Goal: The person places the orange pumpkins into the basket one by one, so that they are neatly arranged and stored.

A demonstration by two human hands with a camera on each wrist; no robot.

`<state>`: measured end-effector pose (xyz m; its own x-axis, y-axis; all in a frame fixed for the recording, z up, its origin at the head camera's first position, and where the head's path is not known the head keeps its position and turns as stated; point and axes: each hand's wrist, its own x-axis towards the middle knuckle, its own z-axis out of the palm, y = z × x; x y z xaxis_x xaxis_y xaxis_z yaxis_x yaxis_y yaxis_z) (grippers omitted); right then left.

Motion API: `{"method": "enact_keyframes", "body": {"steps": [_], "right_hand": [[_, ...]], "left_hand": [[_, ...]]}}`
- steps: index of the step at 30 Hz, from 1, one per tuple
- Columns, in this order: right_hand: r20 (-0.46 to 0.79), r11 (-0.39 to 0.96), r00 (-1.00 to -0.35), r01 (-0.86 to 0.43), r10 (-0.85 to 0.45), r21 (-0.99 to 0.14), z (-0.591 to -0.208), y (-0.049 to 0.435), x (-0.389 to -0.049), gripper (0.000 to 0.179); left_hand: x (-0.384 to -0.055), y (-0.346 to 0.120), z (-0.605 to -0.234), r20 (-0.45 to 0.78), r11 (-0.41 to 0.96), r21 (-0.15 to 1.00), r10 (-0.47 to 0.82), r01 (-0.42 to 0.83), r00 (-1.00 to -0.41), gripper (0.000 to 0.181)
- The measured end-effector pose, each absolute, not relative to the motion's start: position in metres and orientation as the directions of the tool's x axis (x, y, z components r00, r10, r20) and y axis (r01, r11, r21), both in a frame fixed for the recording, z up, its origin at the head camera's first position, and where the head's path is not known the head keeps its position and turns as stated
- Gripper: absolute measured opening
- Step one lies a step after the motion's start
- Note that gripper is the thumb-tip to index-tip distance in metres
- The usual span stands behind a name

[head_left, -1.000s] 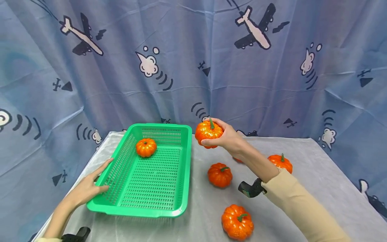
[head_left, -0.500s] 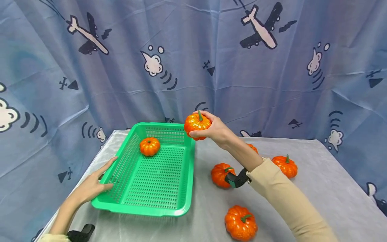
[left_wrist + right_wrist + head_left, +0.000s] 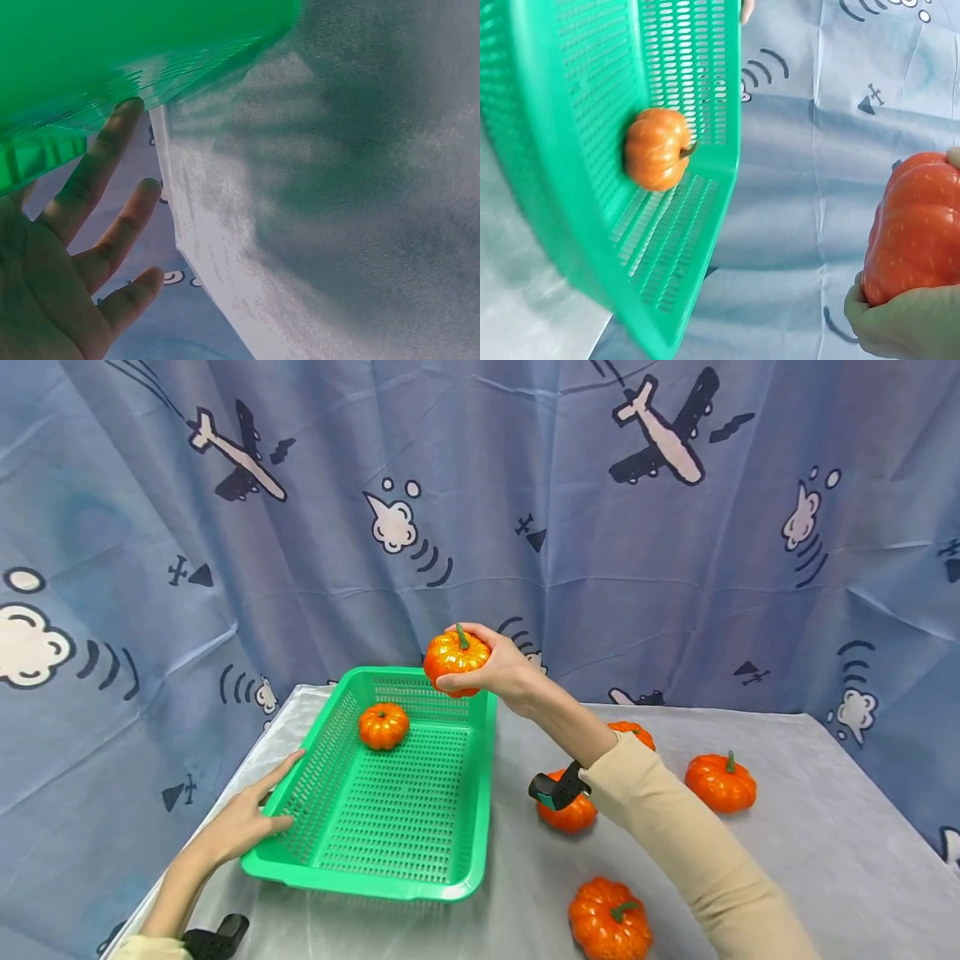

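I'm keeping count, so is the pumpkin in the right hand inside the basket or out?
Out: the right wrist view shows the held pumpkin apart from the basket.

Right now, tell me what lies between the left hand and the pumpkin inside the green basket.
In the head view, the green basket's perforated left side lies between the left hand and the pumpkin inside; no separate object shows there.
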<state>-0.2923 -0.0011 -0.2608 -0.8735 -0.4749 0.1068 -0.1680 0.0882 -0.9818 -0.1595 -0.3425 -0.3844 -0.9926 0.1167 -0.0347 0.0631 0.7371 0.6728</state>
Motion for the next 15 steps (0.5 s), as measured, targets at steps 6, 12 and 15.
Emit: {"method": "enact_keyframes", "body": {"steps": [6,12,15], "right_hand": [[0.122,0.082,-0.857,-0.187,-0.5,-0.979,-0.256,-0.027,-0.294,0.071],[0.132,0.073,-0.846,-0.197,-0.517,-0.978,-0.252,-0.052,-0.296,0.068],[0.131,0.054,-0.841,-0.186,-0.525,-0.981,-0.253,-0.064,-0.296,0.068]], "left_hand": [[-0.158,-0.344,-0.385,-0.044,0.735,0.676,0.101,0.044,-0.994,0.092],[-0.161,-0.344,-0.383,-0.031,0.753,0.656,0.094,0.051,-0.995,0.091],[-0.161,-0.344,-0.383,-0.016,0.76,0.647,0.099,0.065,-0.995,0.091]]}}
